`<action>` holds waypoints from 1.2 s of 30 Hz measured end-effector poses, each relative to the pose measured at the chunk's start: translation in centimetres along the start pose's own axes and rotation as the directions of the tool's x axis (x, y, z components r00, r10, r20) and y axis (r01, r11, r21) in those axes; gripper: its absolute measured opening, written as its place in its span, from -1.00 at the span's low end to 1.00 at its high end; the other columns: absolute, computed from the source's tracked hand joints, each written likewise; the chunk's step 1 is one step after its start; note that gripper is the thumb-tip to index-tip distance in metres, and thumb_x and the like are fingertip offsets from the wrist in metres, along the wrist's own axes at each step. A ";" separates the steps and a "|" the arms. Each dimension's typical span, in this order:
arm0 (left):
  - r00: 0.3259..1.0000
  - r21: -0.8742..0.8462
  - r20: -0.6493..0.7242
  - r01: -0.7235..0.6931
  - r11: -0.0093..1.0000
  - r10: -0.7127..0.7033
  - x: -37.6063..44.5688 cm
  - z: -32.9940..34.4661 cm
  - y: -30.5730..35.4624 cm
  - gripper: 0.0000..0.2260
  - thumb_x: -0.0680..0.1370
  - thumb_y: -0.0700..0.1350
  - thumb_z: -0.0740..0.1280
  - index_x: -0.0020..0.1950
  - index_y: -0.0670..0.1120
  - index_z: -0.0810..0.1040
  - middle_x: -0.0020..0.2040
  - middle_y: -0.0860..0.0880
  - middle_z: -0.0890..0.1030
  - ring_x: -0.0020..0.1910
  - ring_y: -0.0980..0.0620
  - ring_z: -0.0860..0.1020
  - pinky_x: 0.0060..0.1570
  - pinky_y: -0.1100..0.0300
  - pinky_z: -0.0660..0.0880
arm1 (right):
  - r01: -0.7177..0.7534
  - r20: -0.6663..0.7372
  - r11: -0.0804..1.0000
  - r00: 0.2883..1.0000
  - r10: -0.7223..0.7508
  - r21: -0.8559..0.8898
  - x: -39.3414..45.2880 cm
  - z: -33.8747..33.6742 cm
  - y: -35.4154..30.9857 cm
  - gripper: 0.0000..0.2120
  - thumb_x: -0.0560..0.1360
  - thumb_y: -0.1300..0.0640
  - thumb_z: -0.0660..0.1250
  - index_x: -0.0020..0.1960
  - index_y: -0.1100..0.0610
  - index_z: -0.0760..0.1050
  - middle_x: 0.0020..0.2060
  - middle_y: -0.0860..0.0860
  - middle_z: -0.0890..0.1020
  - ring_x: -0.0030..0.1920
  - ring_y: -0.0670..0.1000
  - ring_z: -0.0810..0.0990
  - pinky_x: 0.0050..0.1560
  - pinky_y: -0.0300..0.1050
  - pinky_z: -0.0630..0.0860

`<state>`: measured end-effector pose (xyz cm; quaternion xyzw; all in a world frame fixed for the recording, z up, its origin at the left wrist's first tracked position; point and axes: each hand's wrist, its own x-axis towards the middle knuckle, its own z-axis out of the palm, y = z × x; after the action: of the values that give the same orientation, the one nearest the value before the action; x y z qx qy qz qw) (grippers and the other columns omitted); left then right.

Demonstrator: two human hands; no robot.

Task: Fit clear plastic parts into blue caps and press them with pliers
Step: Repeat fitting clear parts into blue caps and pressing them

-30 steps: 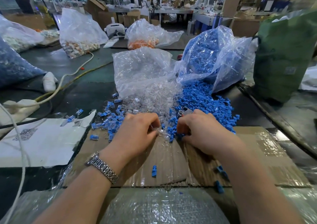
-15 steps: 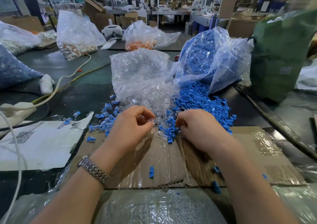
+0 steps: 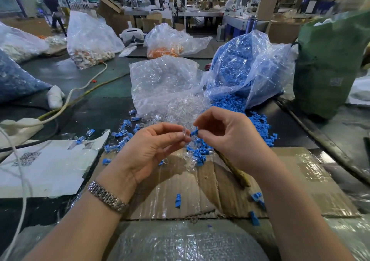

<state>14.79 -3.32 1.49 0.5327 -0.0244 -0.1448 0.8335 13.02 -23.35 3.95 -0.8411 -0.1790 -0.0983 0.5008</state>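
Left hand [image 3: 152, 148] pinches a clear plastic part [image 3: 185, 134]. Right hand [image 3: 226, 132] pinches a blue cap [image 3: 194, 132] just beside it, above the cardboard [image 3: 200, 184].

Dark green table top [image 3: 96, 108], worn and scuffed. Flattened cardboard sheet [image 3: 300, 180] at near edge, taped, a few loose blue caps [image 3: 177, 200] on it. White paper [image 3: 50, 166] to its left. Clear bag of clear plastic parts [image 3: 160, 84] at centre; bag of blue caps [image 3: 240, 64] just right, spilling out. Green sack [image 3: 328, 64] far right. White cable [image 3: 80, 88] crosses left side.
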 end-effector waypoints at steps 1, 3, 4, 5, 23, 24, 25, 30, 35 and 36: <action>1.000 -0.024 0.010 0.014 1.000 -0.014 0.0 0.0 0.0 -0.86 0.37 -0.38 0.44 -0.11 -0.25 0.69 -0.05 -0.28 0.70 -0.09 -0.11 0.72 -0.17 0.25 0.63 | 0.009 -0.004 1.000 1.000 -0.009 -0.003 0.0 0.0 0.0 -0.82 0.51 0.27 0.44 -0.03 0.00 0.61 -0.20 -0.04 0.69 -0.16 -0.06 0.67 -0.07 -0.20 0.61; 0.999 -0.032 0.031 0.032 0.999 -0.031 -0.1 0.2 0.0 -0.86 0.37 -0.39 0.44 -0.10 -0.27 0.67 -0.07 -0.29 0.69 -0.08 -0.13 0.72 -0.17 0.24 0.64 | 0.019 -0.010 1.000 1.000 -0.019 -0.002 -0.1 0.0 -0.1 -0.82 0.51 0.28 0.44 -0.03 0.01 0.59 -0.20 -0.03 0.69 -0.16 -0.05 0.67 -0.07 -0.19 0.61; 0.999 -0.025 0.039 0.035 0.999 -0.034 -0.1 0.3 -0.1 -0.85 0.37 -0.40 0.43 -0.09 -0.28 0.66 -0.06 -0.29 0.69 -0.08 -0.13 0.72 -0.17 0.23 0.64 | 0.023 -0.007 1.000 1.000 -0.023 -0.004 -0.1 0.0 -0.1 -0.82 0.50 0.29 0.44 -0.03 0.01 0.59 -0.19 -0.03 0.69 -0.16 -0.06 0.67 -0.06 -0.19 0.62; 0.998 -0.014 0.044 0.036 0.999 -0.036 -0.2 0.3 -0.2 -0.85 0.37 -0.40 0.44 -0.08 -0.28 0.65 -0.06 -0.29 0.70 -0.09 -0.13 0.72 -0.17 0.23 0.64 | 0.030 0.000 0.999 1.000 -0.030 -0.013 -0.1 0.0 -0.2 -0.81 0.50 0.29 0.44 -0.03 0.01 0.58 -0.19 -0.03 0.68 -0.15 -0.06 0.67 -0.05 -0.18 0.62; 0.992 0.099 0.117 -0.068 0.993 0.056 -0.2 0.4 -0.6 -0.79 0.33 -0.37 0.47 -0.08 -0.19 0.73 -0.09 -0.21 0.72 -0.13 -0.07 0.72 -0.12 0.21 0.63 | 0.070 0.114 0.994 0.992 -0.060 -0.079 -0.3 0.3 -0.6 -0.81 0.49 0.32 0.41 -0.02 0.04 0.58 -0.20 -0.07 0.67 -0.14 -0.07 0.64 -0.01 -0.13 0.60; 0.991 0.099 0.119 -0.070 0.993 0.058 -0.2 0.4 -0.6 -0.79 0.34 -0.37 0.46 -0.06 -0.20 0.73 -0.08 -0.22 0.72 -0.13 -0.07 0.72 -0.12 0.22 0.63 | 0.053 0.119 0.996 0.992 -0.045 -0.069 -0.3 0.1 -0.5 -0.80 0.50 0.31 0.41 0.01 0.03 0.57 -0.17 -0.07 0.66 -0.12 -0.08 0.64 -0.01 -0.18 0.59; 0.991 0.097 0.119 -0.071 0.993 0.059 -0.2 0.3 -0.6 -0.79 0.35 -0.36 0.46 -0.05 -0.20 0.73 -0.07 -0.23 0.72 -0.12 -0.07 0.72 -0.12 0.22 0.63 | 0.031 0.107 0.997 0.994 -0.023 -0.076 -0.2 -0.2 -0.3 -0.79 0.50 0.29 0.42 0.04 0.02 0.56 -0.14 -0.07 0.65 -0.10 -0.09 0.64 -0.03 -0.23 0.58; 0.991 0.077 0.123 -0.063 0.995 0.053 0.0 -0.1 -0.3 -0.80 0.39 -0.37 0.44 -0.02 -0.23 0.72 -0.04 -0.27 0.70 -0.06 -0.12 0.71 -0.06 0.21 0.63 | -0.312 -0.049 0.770 0.938 0.344 -0.556 -0.2 -2.0 1.5 -0.65 0.49 -0.18 0.44 0.08 0.01 0.43 0.01 -0.05 0.52 -0.01 -0.01 0.52 -0.06 -0.08 0.45; 0.988 0.088 0.131 -0.088 0.992 0.076 0.0 -0.2 -0.3 -0.80 0.39 -0.33 0.46 -0.01 -0.20 0.72 -0.05 -0.27 0.70 -0.03 -0.14 0.70 -0.05 0.20 0.62 | -0.377 -0.047 0.461 0.812 0.581 -0.804 -0.4 -1.2 2.1 -0.31 0.40 -0.35 0.45 0.25 0.14 0.39 0.22 0.13 0.48 0.24 0.18 0.44 0.23 0.12 0.47; 0.988 0.086 0.132 -0.095 0.992 0.083 0.0 -0.3 -0.3 -0.80 0.40 -0.32 0.45 0.00 -0.18 0.72 -0.05 -0.26 0.70 -0.02 -0.15 0.70 -0.04 0.20 0.62 | -0.383 -0.061 0.457 0.816 0.575 -0.803 -0.4 -1.2 2.2 -0.30 0.40 -0.35 0.44 0.26 0.15 0.38 0.23 0.14 0.46 0.26 0.19 0.42 0.25 0.14 0.46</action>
<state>14.75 -3.19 1.14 0.5585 -0.1083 -0.1400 0.8104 13.55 -25.38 2.62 -0.9925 0.0742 0.0728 0.0642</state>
